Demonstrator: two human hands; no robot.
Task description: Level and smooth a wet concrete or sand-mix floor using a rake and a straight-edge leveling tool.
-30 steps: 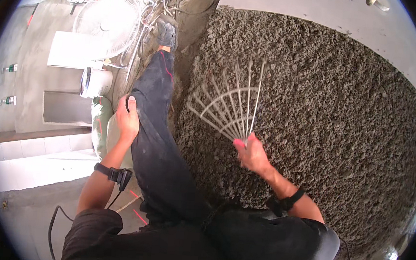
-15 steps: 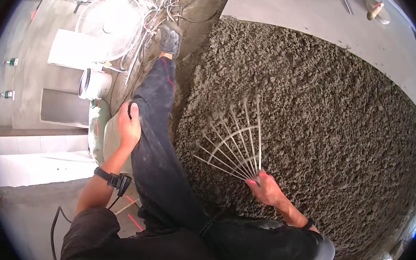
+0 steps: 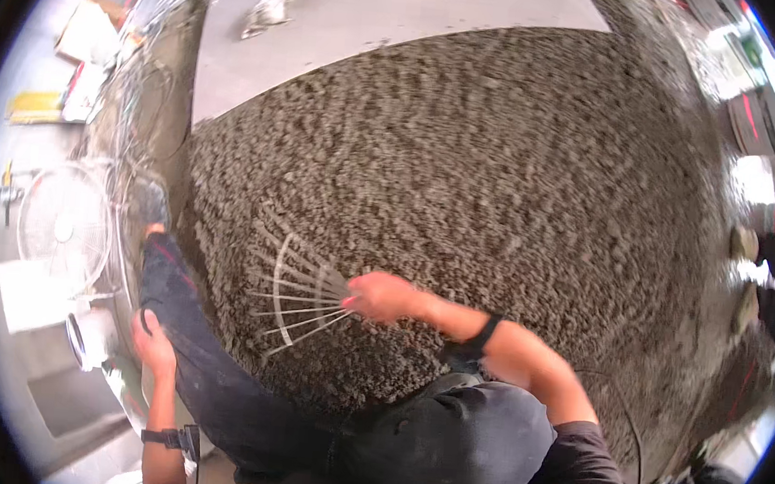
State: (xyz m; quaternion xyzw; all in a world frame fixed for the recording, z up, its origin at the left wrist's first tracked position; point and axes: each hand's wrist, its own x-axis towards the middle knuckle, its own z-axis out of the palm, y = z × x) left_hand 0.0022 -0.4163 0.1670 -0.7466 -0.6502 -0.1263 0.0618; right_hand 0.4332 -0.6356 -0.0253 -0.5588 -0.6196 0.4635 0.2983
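My right hand (image 3: 383, 296) is closed round the narrow end of a fan-shaped metal rake head (image 3: 281, 279). Its thin tines spread leftward over rough grey mortar (image 3: 465, 175), blurred by motion; whether the tips touch it is hard to tell. My left hand (image 3: 154, 342) rests against my dark-trousered left leg (image 3: 190, 317), fingers lying along the cloth and partly out of sight. Nothing shows in that hand.
A large pale tile (image 3: 378, 14) borders the mortar at the far side, with a crumpled bag (image 3: 267, 12) on it. At left stand a fan (image 3: 63, 227), a white bucket (image 3: 93, 339) and loose cables (image 3: 134, 104). Several containers line the right edge.
The view has swung to the right. My right hand has turned the rake head so its tines point leftward rather than away from me. The left hand stays at my leg.
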